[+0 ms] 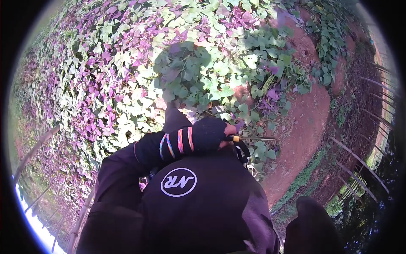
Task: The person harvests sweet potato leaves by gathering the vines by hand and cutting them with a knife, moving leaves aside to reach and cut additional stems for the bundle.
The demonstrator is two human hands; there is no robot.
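Note:
My left hand [213, 132], in a dark glove with bare fingertips, is held across the front of my body. Its fingers are closed around the yellow-and-black handle of a thin-bladed hand tool [253, 138], whose narrow blade points right. Several colourful bands [179, 141] circle the wrist. A black strap [242, 151] hangs just beneath the handle. Beyond the hand spread leafy green and purple vines [203, 84], with a small clump of purple leaves and pale stems [270, 95] above the blade. My right hand is out of sight.
Vines cover the ground ahead and to the left. A strip of reddish bare soil [302, 139] curves along the right, bordered by low green plants [302, 180]. Wooden poles [359, 163] lean at the far right, and another pole [36, 152] stands at the left. My dark jacket [203, 211] fills the bottom.

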